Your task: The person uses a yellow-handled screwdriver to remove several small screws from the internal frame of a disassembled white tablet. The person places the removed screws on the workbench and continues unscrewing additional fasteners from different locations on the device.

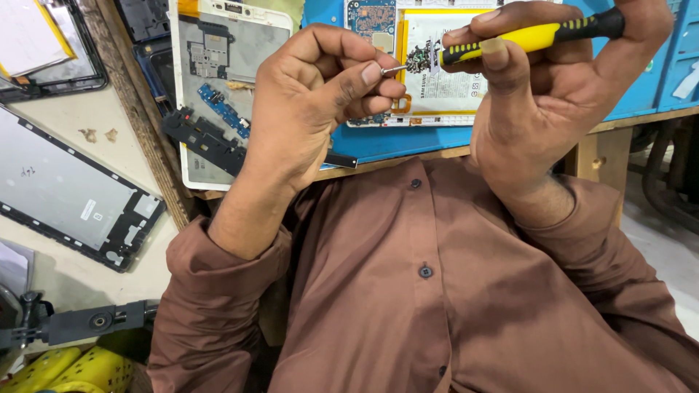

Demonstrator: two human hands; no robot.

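My right hand (553,94) grips a screwdriver (531,36) with a yellow and black handle, held level above my chest. Its thin metal tip (394,70) points left. My left hand (313,102) pinches that tip between thumb and forefinger; whether a screw sits there is hidden. Behind both hands an opened tablet (437,87), its battery and circuit board exposed, lies on a blue mat (408,142).
A white tablet frame (218,58) with a black strip part (204,142) across it lies left of the mat. Two more opened tablet shells (65,196) (44,44) rest further left. A black holder (80,324) and yellow items (65,371) are at bottom left, blue bins (677,58) at right.
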